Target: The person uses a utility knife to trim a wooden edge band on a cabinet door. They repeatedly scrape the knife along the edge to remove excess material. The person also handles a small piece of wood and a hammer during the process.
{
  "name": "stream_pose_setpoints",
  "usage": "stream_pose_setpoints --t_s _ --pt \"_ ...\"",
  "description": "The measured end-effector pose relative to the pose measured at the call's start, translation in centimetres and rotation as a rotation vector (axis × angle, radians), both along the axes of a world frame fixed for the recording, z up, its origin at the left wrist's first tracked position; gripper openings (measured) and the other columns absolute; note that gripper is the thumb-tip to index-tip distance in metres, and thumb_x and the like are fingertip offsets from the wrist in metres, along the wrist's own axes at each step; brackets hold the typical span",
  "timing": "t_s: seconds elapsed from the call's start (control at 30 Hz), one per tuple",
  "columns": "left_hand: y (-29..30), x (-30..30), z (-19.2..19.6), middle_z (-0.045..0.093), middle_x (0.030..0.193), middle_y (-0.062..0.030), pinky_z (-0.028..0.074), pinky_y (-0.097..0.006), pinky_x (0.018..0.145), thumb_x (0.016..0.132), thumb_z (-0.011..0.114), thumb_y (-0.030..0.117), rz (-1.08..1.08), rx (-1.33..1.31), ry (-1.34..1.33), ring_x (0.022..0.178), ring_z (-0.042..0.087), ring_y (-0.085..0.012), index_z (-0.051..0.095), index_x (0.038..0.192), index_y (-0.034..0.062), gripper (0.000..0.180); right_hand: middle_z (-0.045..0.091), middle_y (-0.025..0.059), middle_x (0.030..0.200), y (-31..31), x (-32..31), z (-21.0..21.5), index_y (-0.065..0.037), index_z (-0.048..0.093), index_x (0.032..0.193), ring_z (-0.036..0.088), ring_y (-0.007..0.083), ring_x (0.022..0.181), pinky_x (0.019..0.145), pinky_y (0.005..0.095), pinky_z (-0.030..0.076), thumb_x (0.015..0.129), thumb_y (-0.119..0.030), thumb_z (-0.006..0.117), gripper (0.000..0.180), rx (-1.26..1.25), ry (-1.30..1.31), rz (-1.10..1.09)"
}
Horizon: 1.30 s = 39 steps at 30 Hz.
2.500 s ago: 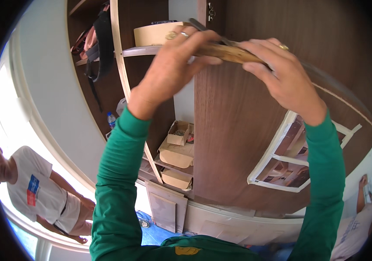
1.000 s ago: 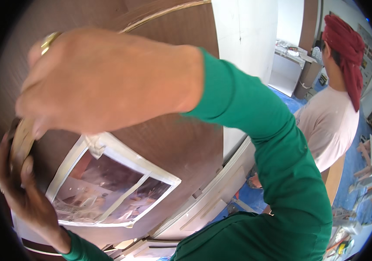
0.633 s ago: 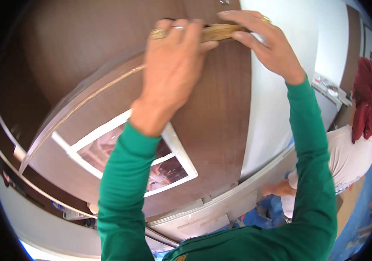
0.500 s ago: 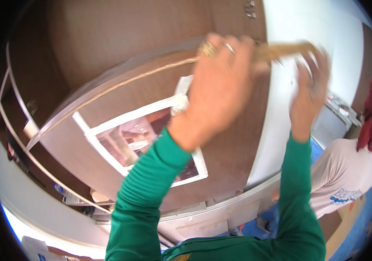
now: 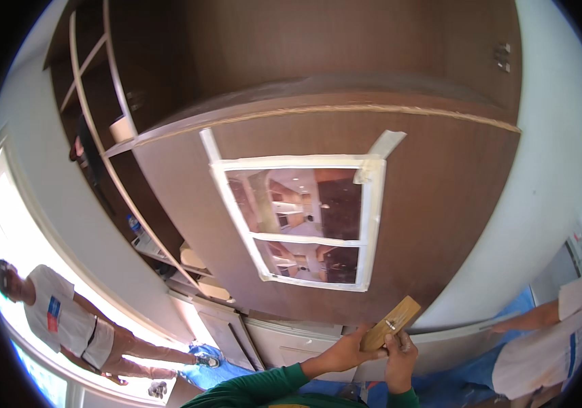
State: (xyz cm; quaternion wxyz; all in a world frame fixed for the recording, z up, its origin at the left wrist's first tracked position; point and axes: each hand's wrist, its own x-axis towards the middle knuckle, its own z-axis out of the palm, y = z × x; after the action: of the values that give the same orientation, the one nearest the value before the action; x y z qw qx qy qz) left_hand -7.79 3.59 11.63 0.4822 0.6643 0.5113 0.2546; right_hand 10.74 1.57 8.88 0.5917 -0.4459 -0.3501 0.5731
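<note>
Low in front of me, a short yellowish-brown wooden block (image 5: 391,324) is tilted up to the right, with a small pale patch or fitting on its face that I cannot make out. My left hand (image 5: 344,355) grips its lower left side. The fingers of my right hand (image 5: 400,359) close on its lower right edge, the thumb near the pale patch. Behind and above stands a brown wood panel (image 5: 440,204). Its top ledge has a rough, light raw edge (image 5: 345,109).
Two taped printed pictures (image 5: 332,204) are on the panel. Open shelving (image 5: 90,102) rises on the left. One person in a white shirt (image 5: 56,306) stands at the left, another person (image 5: 549,340) at the right. Boards (image 5: 277,350) lean below, over blue floor sheeting (image 5: 216,374).
Both hands have come down from the ledge edge to low in front of me. My right hand, apart from the wood before, now holds it too. The view has shifted right.
</note>
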Motion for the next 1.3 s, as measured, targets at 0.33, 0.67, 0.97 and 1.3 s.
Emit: stream_pose_setpoints --t_s 0.33,0.67,0.97,1.3 --pt "-2.7 -2.9 -5.3 0.069 0.135 -0.0369 0.057 -0.054 0.106 0.103 0.081 0.034 0.121 0.158 0.071 0.122 0.071 -0.052 0.04 0.17 0.0025 0.085 0.076 0.0137 0.13 0.3 -3.5 -2.4 0.011 0.063 0.145 0.072 0.02 0.119 0.103 0.0351 0.055 0.104 -0.005 0.075 0.046 0.022 0.086 -0.035" --pt "-4.4 -8.0 -4.9 0.052 0.094 -0.0014 0.04 -0.029 0.064 0.108 0.079 0.038 0.198 -0.43 -0.723 0.077 0.051 -0.0094 0.05 0.153 0.003 0.064 0.074 0.0141 0.121 3.4 -1.6 -7.5 0.008 0.066 0.14 0.071 0.0218 0.113 0.1 0.0435 0.059 0.114 -0.018 0.068 0.037 -0.011 -0.185 0.492" --pt "-4.1 -9.1 -4.4 0.074 0.103 -0.0126 0.057 -0.041 0.085 0.106 0.082 0.042 0.098 -0.036 -0.289 0.09 0.072 -0.0258 0.06 0.136 0.0004 0.056 0.072 0.013 0.136 3.5 -5.3 -6.8 0.007 0.065 0.142 0.069 0.0263 0.131 0.116 0.0414 0.052 0.115 -0.009 0.057 0.033 -0.1 0.27 0.577" --pt "-4.8 -10.4 -1.5 0.078 0.111 -0.0262 0.059 -0.047 0.093 0.102 0.084 0.049 0.155 0.031 -0.182 0.099 0.077 -0.0389 0.06 0.138 0.0004 0.065 0.063 0.0281 0.158 1.9 -4.3 -3.9 0.004 0.064 0.156 0.061 0.0447 0.146 0.124 0.0507 0.046 0.108 -0.02 0.076 0.056 0.788 -1.1 0.066"
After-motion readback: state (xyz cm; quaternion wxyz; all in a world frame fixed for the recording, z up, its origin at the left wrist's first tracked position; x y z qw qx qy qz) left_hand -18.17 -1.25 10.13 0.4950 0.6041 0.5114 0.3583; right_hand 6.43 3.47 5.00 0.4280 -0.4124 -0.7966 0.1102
